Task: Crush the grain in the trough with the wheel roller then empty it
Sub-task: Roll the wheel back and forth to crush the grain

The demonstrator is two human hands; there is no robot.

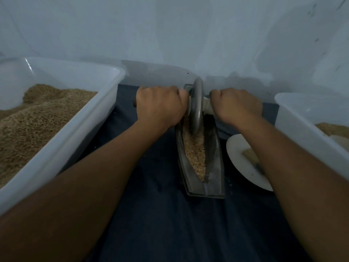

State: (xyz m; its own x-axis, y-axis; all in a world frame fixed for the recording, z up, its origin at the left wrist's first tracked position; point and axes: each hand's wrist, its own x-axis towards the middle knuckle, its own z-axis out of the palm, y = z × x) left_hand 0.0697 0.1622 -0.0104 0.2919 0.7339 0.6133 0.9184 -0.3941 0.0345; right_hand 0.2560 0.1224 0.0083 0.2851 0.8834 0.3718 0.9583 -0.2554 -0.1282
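At the far left, a large translucent white bin rests on the work surface and holds a mounded load of brown grain, heaped highest toward its rear wall. The work surface is covered by a dark blue cloth, which runs from the near edge back to a pale grey-blue wall that fills the upper half of the view; the wall shows faint scuffs and dark marks at upper right. Right of the bin, the left hand is clenched around the left handle of the wheel roller, knuckles up, with the dark handle end projecting just beyond the fist. The roller's grey disc stands upright on edge in the far half of the trough, a narrow boat-shaped metal channel lying lengthwise on the cloth, one end toward the person. A bed of tan grain in the trough occupies the groove from the disc down to the near tip. The right hand is clenched around the right handle, close against the disc. Under the right forearm lies a white plate, just beside the trough, carrying a small brush partly hidden by the arm. At the far right, a second translucent bin holds a small amount of brown material at its visible edge.
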